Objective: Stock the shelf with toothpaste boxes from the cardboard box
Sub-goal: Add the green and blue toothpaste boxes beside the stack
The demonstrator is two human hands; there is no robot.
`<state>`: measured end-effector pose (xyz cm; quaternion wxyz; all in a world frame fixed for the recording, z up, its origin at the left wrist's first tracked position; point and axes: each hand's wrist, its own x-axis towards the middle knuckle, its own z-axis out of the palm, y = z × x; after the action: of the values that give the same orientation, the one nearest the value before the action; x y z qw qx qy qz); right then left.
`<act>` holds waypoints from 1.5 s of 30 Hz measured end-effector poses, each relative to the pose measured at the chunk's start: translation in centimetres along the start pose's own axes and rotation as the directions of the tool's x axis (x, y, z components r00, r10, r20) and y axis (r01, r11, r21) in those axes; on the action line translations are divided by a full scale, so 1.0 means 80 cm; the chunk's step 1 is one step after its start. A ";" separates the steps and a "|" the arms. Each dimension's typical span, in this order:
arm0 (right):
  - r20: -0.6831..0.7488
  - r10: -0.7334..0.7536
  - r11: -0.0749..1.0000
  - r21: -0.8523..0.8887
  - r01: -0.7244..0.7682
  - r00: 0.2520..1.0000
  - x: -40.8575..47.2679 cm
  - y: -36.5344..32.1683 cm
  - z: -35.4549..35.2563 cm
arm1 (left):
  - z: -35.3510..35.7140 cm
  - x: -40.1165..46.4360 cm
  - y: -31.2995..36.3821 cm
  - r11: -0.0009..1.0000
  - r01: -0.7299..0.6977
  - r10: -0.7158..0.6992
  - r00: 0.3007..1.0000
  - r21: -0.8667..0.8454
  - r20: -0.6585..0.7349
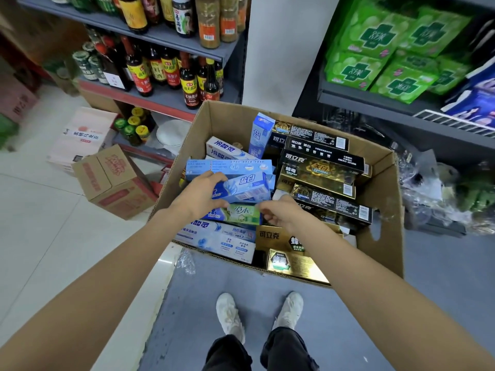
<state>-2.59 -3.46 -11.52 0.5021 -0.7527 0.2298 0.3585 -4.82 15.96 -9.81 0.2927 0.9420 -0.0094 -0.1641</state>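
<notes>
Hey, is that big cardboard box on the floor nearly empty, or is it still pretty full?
Still fairly full. The cardboard box is open on top, holding blue toothpaste boxes on its left and black-and-gold ones on its right.
</notes>
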 end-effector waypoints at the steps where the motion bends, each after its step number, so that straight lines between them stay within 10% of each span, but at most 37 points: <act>1: 0.016 -0.016 1.000 0.026 0.015 1.000 -0.003 -0.002 0.001 | -0.001 -0.002 0.002 1.000 -0.010 0.010 1.000 0.001 -0.014; 10: -0.183 -0.206 0.748 -0.663 0.034 0.961 -0.008 -0.005 0.045 | -0.014 -0.015 0.010 0.999 0.026 -0.024 0.998 0.031 -0.064; 18: -0.065 -0.021 0.992 -0.128 0.013 0.998 0.002 -0.001 0.027 | -0.002 -0.030 -0.008 0.997 0.043 -0.049 0.994 -0.061 -0.101; 32: 0.031 0.000 0.997 -0.081 0.003 1.000 -0.010 0.001 0.027 | -0.009 -0.025 0.015 0.990 0.086 -0.099 0.987 -0.112 -0.123; 35: 0.107 -0.105 0.973 -0.194 0.125 0.989 -0.017 -0.010 0.023 | -0.009 -0.024 0.016 0.992 0.079 -0.091 0.989 -0.102 -0.116; 45: -0.079 -0.451 0.846 0.280 0.454 0.889 -0.078 -0.054 -0.103 | -0.039 -0.022 0.074 0.973 -0.060 0.037 0.994 -0.222 -0.106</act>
<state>-0.99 -9.49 -2.18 0.6762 -0.7053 0.0989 0.1886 -5.04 12.96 -3.56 0.4013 0.9094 0.0009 -0.1090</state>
